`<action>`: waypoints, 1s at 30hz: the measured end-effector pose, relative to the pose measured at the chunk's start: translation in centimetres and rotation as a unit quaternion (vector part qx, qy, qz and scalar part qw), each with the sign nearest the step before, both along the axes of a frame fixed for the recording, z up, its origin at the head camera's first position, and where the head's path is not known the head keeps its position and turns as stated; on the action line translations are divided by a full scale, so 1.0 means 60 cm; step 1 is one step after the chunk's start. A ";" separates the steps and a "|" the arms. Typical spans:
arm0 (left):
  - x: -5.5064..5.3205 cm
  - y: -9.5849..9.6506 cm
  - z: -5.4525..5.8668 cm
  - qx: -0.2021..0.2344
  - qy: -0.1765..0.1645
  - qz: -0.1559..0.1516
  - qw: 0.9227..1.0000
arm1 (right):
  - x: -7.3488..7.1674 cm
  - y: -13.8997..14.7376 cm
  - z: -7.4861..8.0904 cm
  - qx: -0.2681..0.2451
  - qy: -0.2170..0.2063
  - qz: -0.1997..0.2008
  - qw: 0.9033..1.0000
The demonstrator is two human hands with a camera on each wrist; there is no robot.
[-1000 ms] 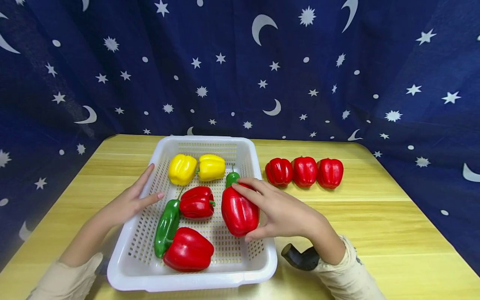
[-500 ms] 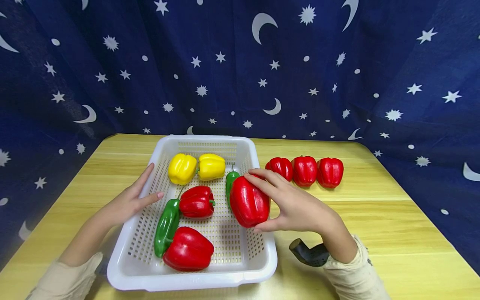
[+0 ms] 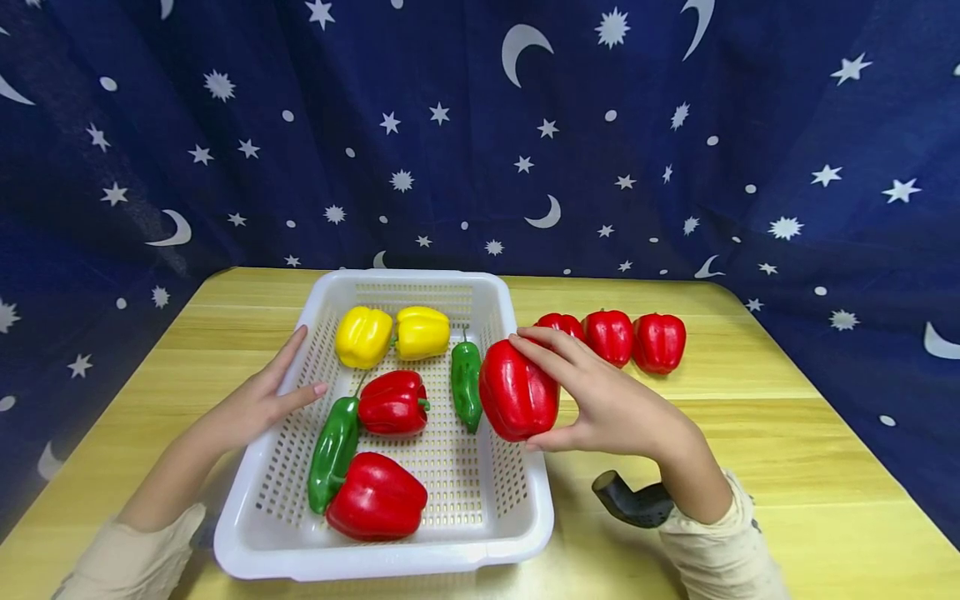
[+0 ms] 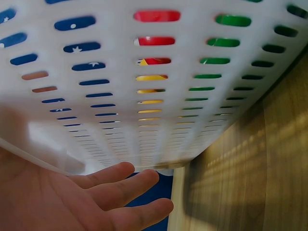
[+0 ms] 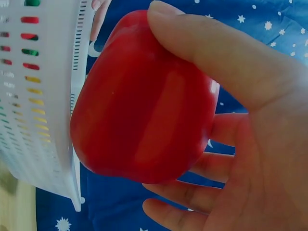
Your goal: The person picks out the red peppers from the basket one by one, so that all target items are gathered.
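Note:
My right hand (image 3: 615,408) holds a large red bell pepper (image 3: 517,392) above the right rim of a white perforated basket (image 3: 375,568). In the right wrist view its thumb lies across one side of this pepper (image 5: 139,106), with the fingers on the other. At the basket's left rim rests my left hand (image 3: 258,402), thumb over the edge; the left wrist view shows its fingers (image 4: 125,187) extended outside the wall. Inside lie two yellow bell peppers (image 3: 363,337), a smaller red pepper (image 3: 393,403), a large red pepper (image 3: 378,497) and two green chili peppers (image 3: 334,454).
Several red bell peppers stand in a row on the wooden table (image 3: 750,433), right of the basket; the rightmost red pepper (image 3: 659,342) shows fully, the leftmost is partly covered by my right hand. A dark curved object (image 3: 633,500) sits at my right wrist. A starry curtain (image 3: 450,150) hangs behind.
My right hand has carried the large red pepper up and to the right, from inside the basket to its right rim, uncovering the green chili pepper there. My left hand stays put.

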State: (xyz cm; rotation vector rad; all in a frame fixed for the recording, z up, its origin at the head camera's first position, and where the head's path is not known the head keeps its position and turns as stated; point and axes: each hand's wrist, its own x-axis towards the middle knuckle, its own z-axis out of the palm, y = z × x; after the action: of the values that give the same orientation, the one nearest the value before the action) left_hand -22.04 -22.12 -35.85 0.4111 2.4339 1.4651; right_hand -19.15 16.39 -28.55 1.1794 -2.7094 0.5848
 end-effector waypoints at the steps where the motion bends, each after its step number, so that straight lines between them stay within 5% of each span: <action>1: 0.000 0.000 0.000 0.001 0.000 0.000 1.000 | -0.001 0.002 0.000 0.000 0.003 -0.001 1.000; 30: 0.001 0.000 0.001 0.001 -0.002 -0.002 1.000 | -0.003 0.044 -0.011 0.011 -0.006 -0.046 0.999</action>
State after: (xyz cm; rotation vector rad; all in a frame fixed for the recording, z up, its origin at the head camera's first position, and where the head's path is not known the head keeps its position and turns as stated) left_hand -21.96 -22.10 -35.80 0.4115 2.4273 1.4644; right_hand -19.35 19.02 -29.18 1.0514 -2.7696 0.5522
